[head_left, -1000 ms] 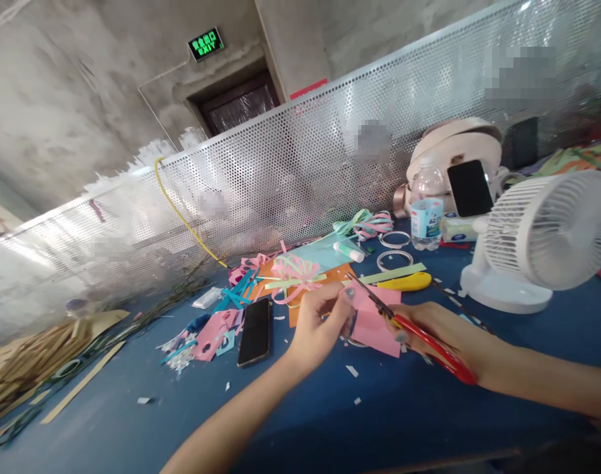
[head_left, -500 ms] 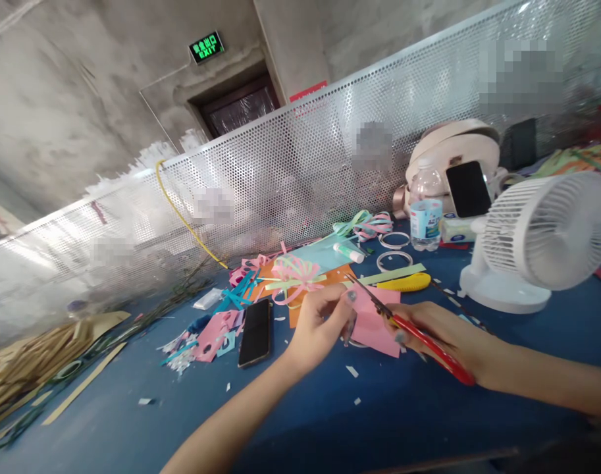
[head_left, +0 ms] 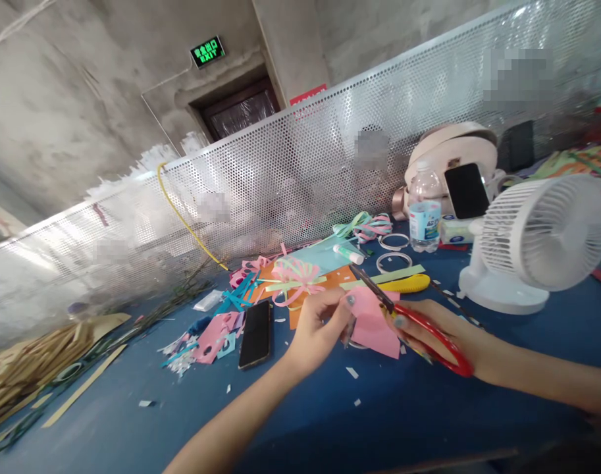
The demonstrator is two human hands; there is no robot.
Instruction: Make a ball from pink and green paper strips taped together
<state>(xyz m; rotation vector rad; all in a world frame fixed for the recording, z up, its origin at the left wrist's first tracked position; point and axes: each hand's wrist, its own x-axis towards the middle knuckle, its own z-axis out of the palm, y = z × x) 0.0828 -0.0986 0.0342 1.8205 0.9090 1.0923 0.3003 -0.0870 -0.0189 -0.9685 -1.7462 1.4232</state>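
Observation:
My left hand (head_left: 317, 326) pinches the left edge of a piece of pink paper (head_left: 376, 329) above the blue table. In my right hand (head_left: 441, 332) is a pair of scissors (head_left: 445, 345) with red handles, its blades pointing up and to the left over the paper's upper edge. Whether the blades touch the paper I cannot tell. Just behind the paper lies a yellow utility knife (head_left: 406, 284) beside a pale green strip (head_left: 393, 275). Looped pink and green paper strips (head_left: 296, 273) rest on orange paper (head_left: 342, 273) behind my left hand.
A black phone (head_left: 255, 334) lies left of my hands near paper scraps (head_left: 214, 336). On the right stand a white fan (head_left: 542, 237) and a water bottle (head_left: 424, 214). A glue stick (head_left: 348, 254) and two white rings (head_left: 395, 263) lie behind. A perforated metal panel (head_left: 280, 178) borders the table.
The scissors have turned slightly in my right hand, and more of the red handle loop shows. My left hand and the pink paper have hardly moved.

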